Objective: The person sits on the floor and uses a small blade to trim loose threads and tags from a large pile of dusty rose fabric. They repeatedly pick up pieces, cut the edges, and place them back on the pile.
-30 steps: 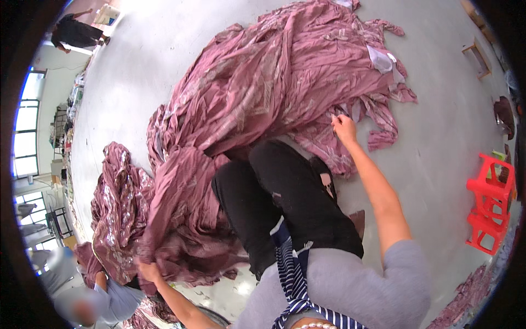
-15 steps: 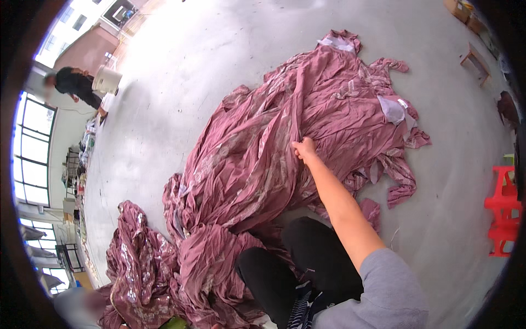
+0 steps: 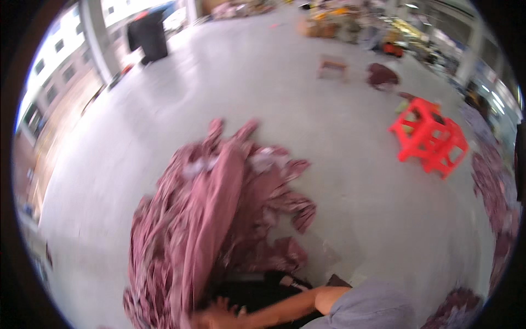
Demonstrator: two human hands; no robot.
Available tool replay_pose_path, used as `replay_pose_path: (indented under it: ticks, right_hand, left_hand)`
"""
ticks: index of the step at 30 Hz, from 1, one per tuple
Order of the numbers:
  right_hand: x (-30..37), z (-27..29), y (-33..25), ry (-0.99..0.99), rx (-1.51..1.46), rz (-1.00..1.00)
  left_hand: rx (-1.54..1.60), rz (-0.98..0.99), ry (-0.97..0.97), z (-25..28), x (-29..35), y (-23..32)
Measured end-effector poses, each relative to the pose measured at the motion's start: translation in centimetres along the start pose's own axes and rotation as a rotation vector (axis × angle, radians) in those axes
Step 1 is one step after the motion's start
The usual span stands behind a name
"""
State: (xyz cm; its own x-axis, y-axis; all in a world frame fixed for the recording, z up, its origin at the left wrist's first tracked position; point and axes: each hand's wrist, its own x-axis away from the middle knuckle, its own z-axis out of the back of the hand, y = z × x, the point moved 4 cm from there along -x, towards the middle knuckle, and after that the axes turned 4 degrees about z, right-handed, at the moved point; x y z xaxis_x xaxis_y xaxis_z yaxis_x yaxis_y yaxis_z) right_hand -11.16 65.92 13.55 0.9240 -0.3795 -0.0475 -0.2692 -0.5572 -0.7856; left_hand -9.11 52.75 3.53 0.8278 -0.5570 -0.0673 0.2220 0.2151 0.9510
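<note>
A long heap of dusty-pink garments [image 3: 164, 236] lies on the floor to the left of my legs, sleeves and pale linings at its far end. One broad fold [image 3: 219, 186] runs raised from there down to my right hand [image 3: 211, 318]. My right forearm reaches left across my dark trousers. That hand is at the heap's near edge, smeared by motion, so its grip is unclear. A few blurred fingertips show just above it; whether they are my left hand's cannot be made out.
Red plastic stools [image 3: 430, 137] stand at the right, with a small wooden bench [image 3: 332, 64] and a dark bundle [image 3: 382, 75] beyond. More mauve cloth [image 3: 490, 186] lines the right edge. A dark bin [image 3: 147, 35] stands far left, near a pillar [image 3: 98, 38].
My view has swung to the right, bringing the stools inward. My right hand, earlier closed on the cloth out over the heap, is now close to my body. A person carrying a bucket has left view.
</note>
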Motion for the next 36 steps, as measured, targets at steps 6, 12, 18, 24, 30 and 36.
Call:
replay_pose_path:
  ticks: [6,12,18,24,30,36]
  right_hand:
    - [9.2,-8.2,-1.7,-0.610,0.702,0.583]
    - [4.5,0.2,0.7,-0.343,0.717,0.432]
    - [8.1,12.3,5.5,-0.453,1.123,0.194]
    - [10.5,14.6,0.6,-0.066,1.142,0.125]
    - [10.0,7.9,-8.1,-0.263,0.553,0.083]
    - [15.9,-2.6,-5.8,-0.727,0.393,0.191]
  left_hand:
    - [-0.104,-0.032,0.006,-4.1,-3.8,4.7]
    - [-0.193,-0.053,0.087,-1.8,-3.7,5.0]
    - [-0.222,-0.052,0.132,-1.2,-2.9,4.9]
    - [-0.264,-0.050,0.197,0.6,-2.4,4.9]
    - [-0.323,-0.034,0.273,3.8,-1.7,4.8]
    - [-0.320,-0.005,0.275,3.1,-1.0,3.8]
